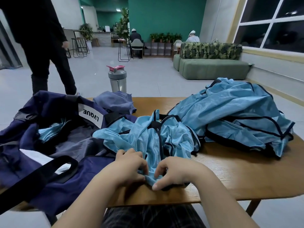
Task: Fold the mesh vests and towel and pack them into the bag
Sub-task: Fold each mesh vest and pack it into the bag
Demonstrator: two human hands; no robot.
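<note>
While my left hand (pixel 131 167) and right hand (pixel 172 173) curl together at the near table (pixel 238 175) edge, both pinch the bunched hem of a blue mesh vest (pixel 148 139); my fingertips are partly buried in its folds. It trails away toward the vest pile (pixel 238 116). At left, the navy bag (pixel 49 129) gapes; behind it the towel (pixel 115 101) lies half hidden.

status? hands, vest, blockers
Left hand and right hand both pinching near edge of crumpled vest. Unfolded. Pile of vests waits at right. Bag open at left; nothing blocking.
</note>
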